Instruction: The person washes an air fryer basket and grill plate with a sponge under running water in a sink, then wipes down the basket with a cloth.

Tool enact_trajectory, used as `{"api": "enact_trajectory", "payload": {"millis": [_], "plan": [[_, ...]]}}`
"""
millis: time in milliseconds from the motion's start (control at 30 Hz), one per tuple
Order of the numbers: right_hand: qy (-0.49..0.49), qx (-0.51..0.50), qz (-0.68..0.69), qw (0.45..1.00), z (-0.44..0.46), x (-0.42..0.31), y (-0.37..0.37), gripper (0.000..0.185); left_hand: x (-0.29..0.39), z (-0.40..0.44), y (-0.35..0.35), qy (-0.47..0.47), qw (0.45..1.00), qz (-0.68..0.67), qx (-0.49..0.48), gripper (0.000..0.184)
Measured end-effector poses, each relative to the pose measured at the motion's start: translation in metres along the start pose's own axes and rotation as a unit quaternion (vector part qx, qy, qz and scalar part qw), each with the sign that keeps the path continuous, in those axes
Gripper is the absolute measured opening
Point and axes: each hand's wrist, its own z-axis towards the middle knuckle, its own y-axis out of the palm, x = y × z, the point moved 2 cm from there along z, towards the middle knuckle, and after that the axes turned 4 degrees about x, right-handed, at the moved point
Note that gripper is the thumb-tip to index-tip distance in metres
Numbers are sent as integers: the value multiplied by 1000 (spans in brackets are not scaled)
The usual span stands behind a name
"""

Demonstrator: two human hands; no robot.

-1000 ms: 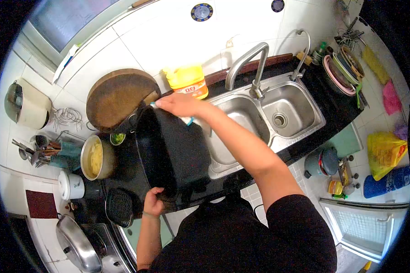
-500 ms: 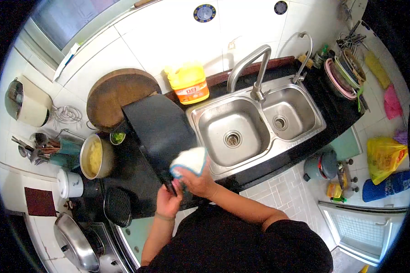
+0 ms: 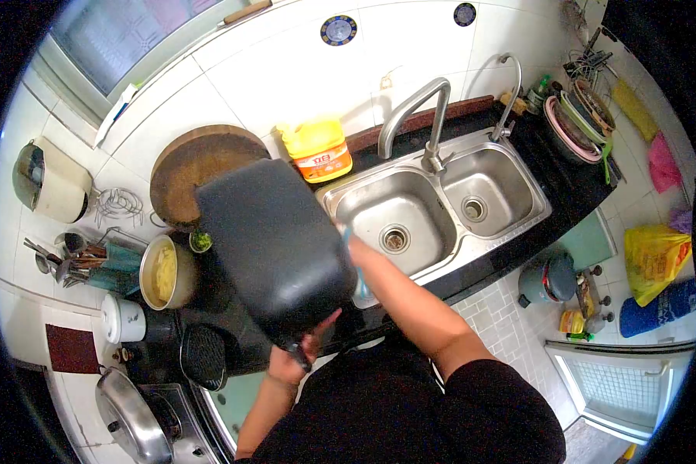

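A black, box-shaped basket with rounded corners (image 3: 278, 240), like an air fryer's drawer, is held up over the counter with its smooth outer side towards me. My left hand (image 3: 288, 366) grips its dark handle at the near end, one finger stretched along the body. My right hand (image 3: 357, 251) is at the basket's right side, its fingers mostly hidden behind the edge. Strips of a white cloth with a blue border (image 3: 362, 287) show beside that hand. On the counter to the left lies a black ribbed plate (image 3: 203, 356).
A double steel sink (image 3: 340, 203) with a tap (image 3: 438, 116) lies to the right. Behind the basket stand a yellow jug (image 3: 317, 151) and a round wooden board (image 3: 179, 166). Left are a pot with pale food (image 3: 184, 280), a small green bowl (image 3: 200, 241) and a white lidded pot (image 3: 122, 317).
The basket has turned so its broad outer side faces me. My right hand and the cloth have moved from the near rim to the right side, now largely hidden.
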Motion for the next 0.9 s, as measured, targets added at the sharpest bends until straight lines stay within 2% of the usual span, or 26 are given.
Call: {"api": "enact_trajectory", "payload": {"millis": [33,67,100,133,167,200,267,300,333,367,400,467,500,533,567,600,633,667,700,733,767,833,867,900], "plan": [[-8,-32,-24,999,15,2,-7,60,3,-3,-14,21,999,35,23,49],[-3,-50,63,997,56,30,-25,48,12,-7,-34,107,987,95,75,41],[1,-69,148,987,81,45,-34,36,9,-8,-28,110,987,95,72,41],[-92,-47,-31,994,76,22,-35,31,2,-9,-19,121,972,175,98,38],[-173,2,-209,962,71,-1,-36,27,-1,-10,-14,135,951,251,123,35],[-171,-10,-215,961,67,-5,-34,27,9,-15,-27,140,949,251,127,38],[-306,132,-283,899,30,-26,-56,29,14,-24,-20,167,945,250,131,39],[-304,172,-205,914,14,-36,-70,32,15,-29,-15,182,938,258,141,40],[-271,167,-13,948,3,-50,-83,34,15,-32,-10,212,926,278,144,43],[-255,148,165,941,-6,-66,-91,37,12,-36,-7,223,927,264,143,43],[-255,118,287,916,-21,-83,-91,41,7,-39,-3,282,886,345,131,43],[-303,-8,329,894,-66,-113,-48,44,12,-35,-4,294,892,304,160,42],[-353,6,262,898,-79,-118,-37,44,14,-31,-7,296,893,300,159,42],[-351,6,260,899,-81,-111,-34,44,15,-26,-12,320,870,313,205,41],[-294,-39,195,935,-80,-100,-26,41,14,-23,-15,341,845,326,251,39],[-265,25,79,961,-80,-91,-7,35,9,-18,-10,349,825,329,299,41],[-225,78,-41,970,-79,-81,11,29,3,-11,-11,345,827,331,297,41],[-177,113,-115,971,-69,-66,21,24,-1,-6,-11,367,817,340,286,44],[-132,164,-126,969,-47,-40,12,24,-2,-2,-12,389,807,348,275,46],[-205,221,-169,938,-12,-1,-20,25,-3,1,-14,365,823,367,234,65],[-218,311,-197,904,4,17,-32,29,-6,4,-18,360,825,367,233,65],[-294,463,-352,759,42,62,-37,36,-10,14,-28,354,791,426,260,82],[-346,396,-469,710,33,61,-14,42,-2,20,-45,378,781,458,194,90],[-388,322,-574,645,19,62,11,48,-1,18,-42,373,782,461,195,90]]}}
